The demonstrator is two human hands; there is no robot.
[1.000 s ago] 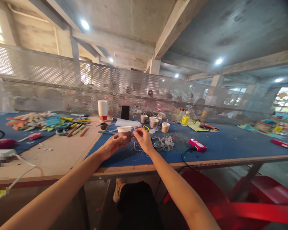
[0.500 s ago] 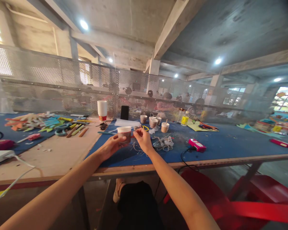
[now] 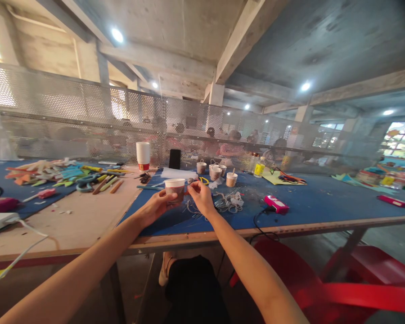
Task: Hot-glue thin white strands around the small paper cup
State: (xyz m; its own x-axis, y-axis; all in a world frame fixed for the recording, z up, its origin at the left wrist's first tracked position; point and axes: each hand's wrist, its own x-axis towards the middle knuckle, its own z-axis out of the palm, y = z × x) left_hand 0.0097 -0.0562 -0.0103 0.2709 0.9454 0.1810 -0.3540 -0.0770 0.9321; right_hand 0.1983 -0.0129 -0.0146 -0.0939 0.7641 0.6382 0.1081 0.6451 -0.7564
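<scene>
My left hand (image 3: 154, 207) is wrapped round a paper cup (image 3: 174, 188) with a white rim and brown-wound lower part, holding it just above the blue table mat (image 3: 303, 202). My right hand (image 3: 200, 196) is pinched at the cup's right side, fingers closed on a thin cord or string that I can barely make out. A tangle of string (image 3: 230, 201) lies on the mat just right of my right hand.
Several small wrapped cups (image 3: 216, 171) stand behind. A stack of white cups (image 3: 143, 155), a black phone (image 3: 174, 158), a yellow glue bottle (image 3: 259, 168), a pink tool (image 3: 276, 204), coloured craft scraps (image 3: 64, 173) and red chairs (image 3: 324, 279) surround me. People sit beyond a mesh screen.
</scene>
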